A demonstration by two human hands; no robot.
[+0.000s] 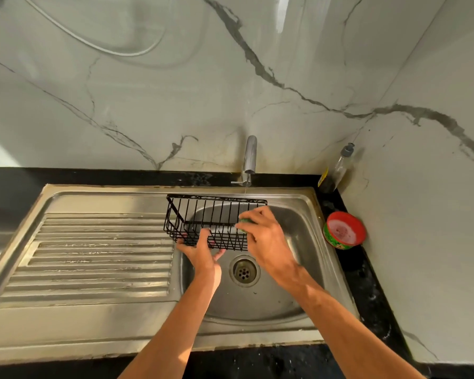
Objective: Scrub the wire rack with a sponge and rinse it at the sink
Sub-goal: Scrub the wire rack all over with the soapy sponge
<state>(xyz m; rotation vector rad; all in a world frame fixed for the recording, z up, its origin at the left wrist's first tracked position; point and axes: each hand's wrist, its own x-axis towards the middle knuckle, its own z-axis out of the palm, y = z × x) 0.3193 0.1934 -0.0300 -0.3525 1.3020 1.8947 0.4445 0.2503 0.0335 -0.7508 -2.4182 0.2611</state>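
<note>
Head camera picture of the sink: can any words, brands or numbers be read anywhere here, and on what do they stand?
No text can be read in this view.
The bottle in the corner has a yellow label, but its print is too blurred to read.
The round red-rimmed tub has a green printed side, too small and blurred to read.
The wire rack, sponge and tap show no writing.

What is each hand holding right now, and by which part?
The left hand grips the black wire rack by its near bottom edge. The right hand grips a green sponge, pressing it to the rack's right end.
</note>
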